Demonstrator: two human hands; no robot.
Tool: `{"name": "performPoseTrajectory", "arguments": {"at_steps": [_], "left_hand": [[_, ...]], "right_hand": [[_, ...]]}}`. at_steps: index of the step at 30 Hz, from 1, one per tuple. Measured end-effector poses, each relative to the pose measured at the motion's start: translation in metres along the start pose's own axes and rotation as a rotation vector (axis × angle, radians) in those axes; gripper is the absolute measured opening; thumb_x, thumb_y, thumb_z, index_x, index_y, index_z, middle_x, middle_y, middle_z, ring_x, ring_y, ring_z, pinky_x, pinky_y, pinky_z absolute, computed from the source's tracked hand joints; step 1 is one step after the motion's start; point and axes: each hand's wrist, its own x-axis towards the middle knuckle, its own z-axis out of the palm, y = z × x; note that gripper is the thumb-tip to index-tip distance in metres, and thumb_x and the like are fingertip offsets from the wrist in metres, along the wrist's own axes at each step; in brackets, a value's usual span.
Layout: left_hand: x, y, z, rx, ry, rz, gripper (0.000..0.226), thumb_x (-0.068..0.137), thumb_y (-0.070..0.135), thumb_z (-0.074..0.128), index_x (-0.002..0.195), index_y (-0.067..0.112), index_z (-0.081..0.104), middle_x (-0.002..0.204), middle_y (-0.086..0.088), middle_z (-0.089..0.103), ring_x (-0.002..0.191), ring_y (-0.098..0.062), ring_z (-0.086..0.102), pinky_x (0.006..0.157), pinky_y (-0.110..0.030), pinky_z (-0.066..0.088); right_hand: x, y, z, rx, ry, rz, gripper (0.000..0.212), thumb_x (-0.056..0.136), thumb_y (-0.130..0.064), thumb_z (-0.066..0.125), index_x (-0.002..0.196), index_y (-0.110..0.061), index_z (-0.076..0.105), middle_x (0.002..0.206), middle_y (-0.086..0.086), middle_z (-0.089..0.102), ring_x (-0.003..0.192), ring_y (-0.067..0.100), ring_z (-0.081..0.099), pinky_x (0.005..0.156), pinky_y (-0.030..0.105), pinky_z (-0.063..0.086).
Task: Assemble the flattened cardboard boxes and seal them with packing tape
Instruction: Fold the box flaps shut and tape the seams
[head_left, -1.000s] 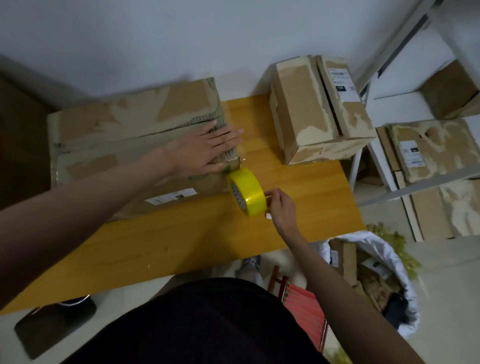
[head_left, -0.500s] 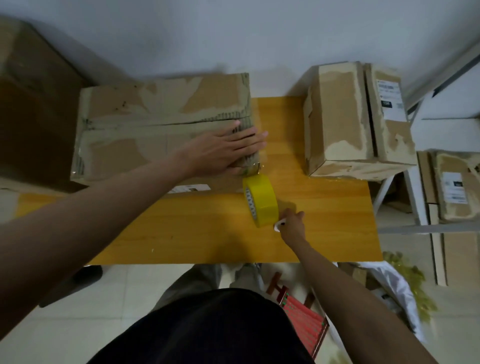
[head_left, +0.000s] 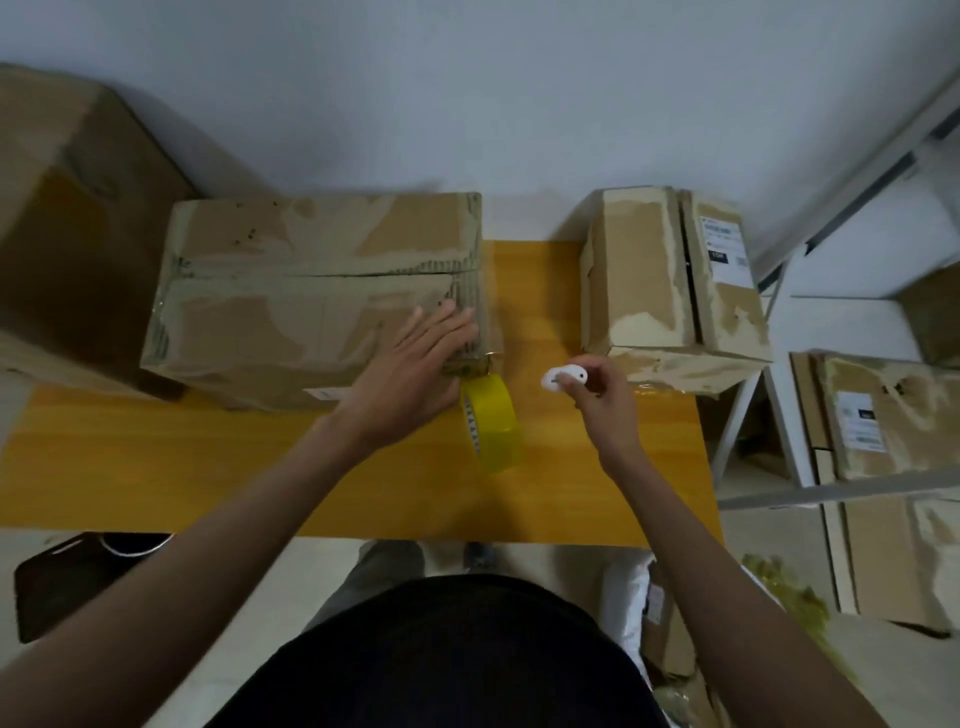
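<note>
Head view: my left hand (head_left: 415, 371) lies flat, fingers straight, on the cardboard box (head_left: 317, 291) on the counter (head_left: 218, 467), tape roll (head_left: 491, 422) hanging at its corner. My right hand (head_left: 597, 397) has left the roll and now pinches a small white cutter (head_left: 562, 375); I judge the tape gets cut next.

A plain pale wall (head_left: 467, 93) is seen behind a yellow wooden bench (head_left: 156, 467). A white metal shelving rack (head_left: 779, 415) is set at the right. The floor (head_left: 249, 597) is laid in pale tiles. The room is dimly lit.
</note>
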Motion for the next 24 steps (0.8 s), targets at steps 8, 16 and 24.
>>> {"name": "performPoseTrajectory", "arguments": {"at_steps": [8, 16, 24], "left_hand": [[-0.035, 0.042, 0.034, -0.215, 0.167, -0.301, 0.059, 0.091, 0.028, 0.068, 0.143, 0.010, 0.045, 0.146, -0.003, 0.042, 0.137, -0.020, 0.040, 0.115, -0.045, 0.037], [-0.008, 0.014, 0.019, -0.294, 0.000, -0.312, 0.071, 0.078, 0.018, 0.078, 0.139, 0.008, 0.044, 0.145, -0.007, 0.039, 0.135, -0.026, 0.038, 0.111, -0.040, 0.038], [-0.003, 0.033, 0.021, -0.348, 0.334, -0.535, 0.018, 0.089, 0.021, 0.067, 0.100, 0.015, 0.053, 0.102, 0.000, 0.053, 0.088, -0.018, 0.053, 0.076, -0.039, 0.049]], "right_hand": [[-0.023, -0.053, 0.017, 0.083, -0.216, -0.282, 0.019, 0.097, -0.004, 0.060, 0.112, -0.013, 0.065, 0.109, 0.012, 0.066, 0.084, 0.021, 0.070, 0.078, 0.033, 0.058], [-0.002, -0.071, 0.044, -0.325, -0.370, -0.577, 0.014, 0.102, -0.012, 0.053, 0.113, -0.011, 0.061, 0.109, 0.001, 0.067, 0.094, 0.018, 0.063, 0.079, 0.041, 0.049], [0.043, -0.092, 0.064, -0.520, -0.349, -0.547, 0.011, 0.101, -0.016, 0.052, 0.108, -0.009, 0.049, 0.089, -0.002, 0.055, 0.071, 0.021, 0.049, 0.059, 0.033, 0.026]]}}
